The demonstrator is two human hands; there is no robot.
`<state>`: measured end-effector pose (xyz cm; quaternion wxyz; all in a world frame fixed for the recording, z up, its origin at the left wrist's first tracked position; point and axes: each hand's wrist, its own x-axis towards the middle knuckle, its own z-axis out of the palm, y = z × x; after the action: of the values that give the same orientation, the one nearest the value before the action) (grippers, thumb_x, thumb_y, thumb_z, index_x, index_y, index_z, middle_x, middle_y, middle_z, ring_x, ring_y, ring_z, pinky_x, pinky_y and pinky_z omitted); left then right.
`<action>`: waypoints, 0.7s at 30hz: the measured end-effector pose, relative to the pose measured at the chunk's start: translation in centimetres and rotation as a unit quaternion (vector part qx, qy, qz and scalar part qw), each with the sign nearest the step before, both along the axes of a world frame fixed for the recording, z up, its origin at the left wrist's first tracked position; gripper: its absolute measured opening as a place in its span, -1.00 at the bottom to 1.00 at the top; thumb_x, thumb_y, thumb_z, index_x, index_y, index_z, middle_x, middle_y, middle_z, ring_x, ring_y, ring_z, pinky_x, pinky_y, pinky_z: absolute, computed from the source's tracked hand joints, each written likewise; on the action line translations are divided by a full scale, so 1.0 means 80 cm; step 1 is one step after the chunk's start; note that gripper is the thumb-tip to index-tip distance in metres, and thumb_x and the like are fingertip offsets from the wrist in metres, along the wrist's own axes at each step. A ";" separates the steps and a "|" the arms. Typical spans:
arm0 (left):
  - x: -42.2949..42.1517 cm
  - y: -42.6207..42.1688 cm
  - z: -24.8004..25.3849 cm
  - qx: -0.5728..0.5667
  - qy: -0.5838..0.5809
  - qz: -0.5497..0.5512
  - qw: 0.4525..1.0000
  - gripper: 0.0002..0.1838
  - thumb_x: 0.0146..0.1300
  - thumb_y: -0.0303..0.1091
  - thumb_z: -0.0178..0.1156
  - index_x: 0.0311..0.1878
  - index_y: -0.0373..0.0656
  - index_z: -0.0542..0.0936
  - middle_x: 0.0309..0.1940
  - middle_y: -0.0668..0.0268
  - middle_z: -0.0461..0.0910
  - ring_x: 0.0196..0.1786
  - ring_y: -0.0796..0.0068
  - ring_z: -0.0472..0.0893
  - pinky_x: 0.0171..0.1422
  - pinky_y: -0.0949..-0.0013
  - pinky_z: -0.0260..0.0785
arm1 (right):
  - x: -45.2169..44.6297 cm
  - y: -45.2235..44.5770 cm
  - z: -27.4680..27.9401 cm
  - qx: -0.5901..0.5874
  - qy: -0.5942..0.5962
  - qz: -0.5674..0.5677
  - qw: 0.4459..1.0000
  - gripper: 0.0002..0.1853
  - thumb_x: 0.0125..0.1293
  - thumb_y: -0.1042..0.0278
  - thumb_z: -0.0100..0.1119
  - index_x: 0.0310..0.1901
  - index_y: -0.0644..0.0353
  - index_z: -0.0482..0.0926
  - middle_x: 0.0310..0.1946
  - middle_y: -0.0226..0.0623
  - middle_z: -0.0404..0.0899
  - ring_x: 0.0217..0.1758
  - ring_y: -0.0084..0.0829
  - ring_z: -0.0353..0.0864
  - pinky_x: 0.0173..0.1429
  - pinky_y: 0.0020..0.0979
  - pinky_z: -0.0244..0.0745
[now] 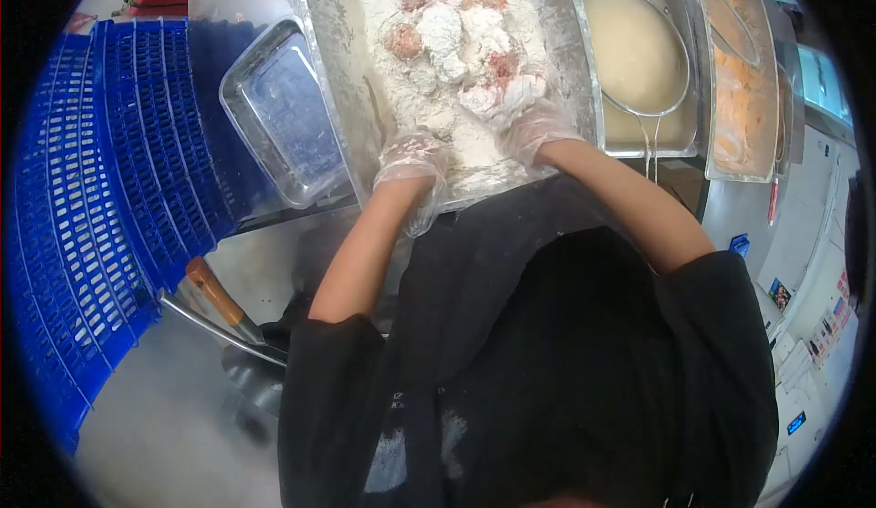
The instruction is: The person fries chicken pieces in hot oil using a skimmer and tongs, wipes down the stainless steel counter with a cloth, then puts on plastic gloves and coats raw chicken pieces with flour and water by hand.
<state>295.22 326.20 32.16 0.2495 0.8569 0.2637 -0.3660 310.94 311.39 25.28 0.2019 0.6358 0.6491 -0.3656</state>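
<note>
Both my hands wear clear plastic gloves and are in a deep metal tray (333,61) of white flour (474,152). Flour-coated raw meat pieces (443,42) lie heaped toward the tray's far side, with pink patches showing through. My left hand (415,154) is at the near left of the flour, its fingers buried or hidden by flour. At the near right, my right hand (537,129) touches the flour beside a coated lump and a pink piece (504,67). Flour covers its fingers, so I cannot tell whether they grip anything.
Right of the tray stands a container of pale batter (634,52) with a wire-rimmed strainer (684,97) in it. Beyond it is a tray of orange crumbs (735,125). On the left are an empty metal pan (287,106) and blue plastic baskets (155,125). A wooden-handled tool (214,291) lies lower left.
</note>
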 end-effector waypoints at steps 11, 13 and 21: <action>0.049 -0.030 -0.082 -0.377 -0.125 0.552 0.734 -0.78 0.26 -0.35 -0.06 -0.17 -0.28 0.46 -0.38 0.18 0.50 -0.45 0.32 0.48 -0.41 0.22 0.36 | -0.006 0.034 0.039 -0.079 0.076 0.032 0.993 -0.68 0.17 0.19 0.02 -0.21 0.27 0.57 -0.32 -0.01 0.60 -0.25 -0.07 0.61 -0.15 -0.12 0.46; 0.054 -0.028 -0.052 -0.393 -0.141 0.697 0.582 -0.82 0.26 -0.37 -0.07 -0.23 -0.27 0.46 -0.47 0.22 0.46 -0.54 0.34 0.44 -0.50 0.22 0.33 | 0.001 0.043 0.114 -0.089 0.205 -0.424 0.877 -0.73 0.14 0.23 0.06 -0.27 0.26 0.57 -0.33 -0.01 0.59 -0.29 -0.07 0.60 -0.02 -0.13 0.44; 0.047 -0.013 -0.012 0.174 -0.382 0.077 0.904 -0.55 0.31 -0.24 -0.09 0.20 -0.28 0.31 -0.04 0.11 0.46 0.12 0.11 0.44 0.23 0.14 0.27 | 0.018 0.006 0.144 0.096 -0.018 -0.213 0.972 -0.75 0.16 0.34 0.03 -0.20 0.24 0.60 -0.15 0.00 0.55 0.03 -0.12 0.51 0.22 -0.16 0.31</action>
<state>299.00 325.14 31.22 0.2057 0.9378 0.2728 0.0614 312.38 311.89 36.83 0.0693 0.7821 0.5273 -0.3247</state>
